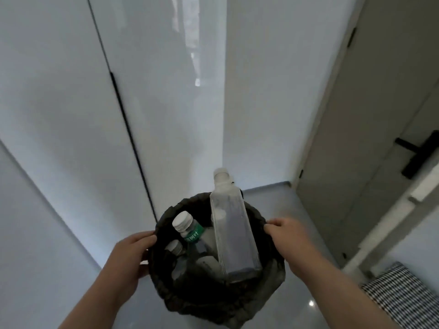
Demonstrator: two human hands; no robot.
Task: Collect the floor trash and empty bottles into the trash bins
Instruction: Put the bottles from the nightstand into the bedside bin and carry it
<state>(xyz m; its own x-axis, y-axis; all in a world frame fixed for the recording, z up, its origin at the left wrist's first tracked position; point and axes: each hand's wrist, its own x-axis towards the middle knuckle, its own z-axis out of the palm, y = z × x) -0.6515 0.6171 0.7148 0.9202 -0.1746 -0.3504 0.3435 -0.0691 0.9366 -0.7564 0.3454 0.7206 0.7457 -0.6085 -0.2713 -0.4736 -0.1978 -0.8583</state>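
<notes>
A round trash bin lined with a black bag sits low in the middle of the head view, above the pale floor. My left hand grips the bag's left rim and my right hand grips its right rim. A tall, square, clear bottle with a white cap leans out over the far rim. Beside it stands a smaller bottle with a green label and a white cap. Another capped bottle lies lower at the left. More pale trash lies deeper in the bin.
Glossy white cabinet doors rise on the left and ahead. A grey door with a black handle stands on the right. A black-and-white checked mat lies at the lower right on the shiny floor.
</notes>
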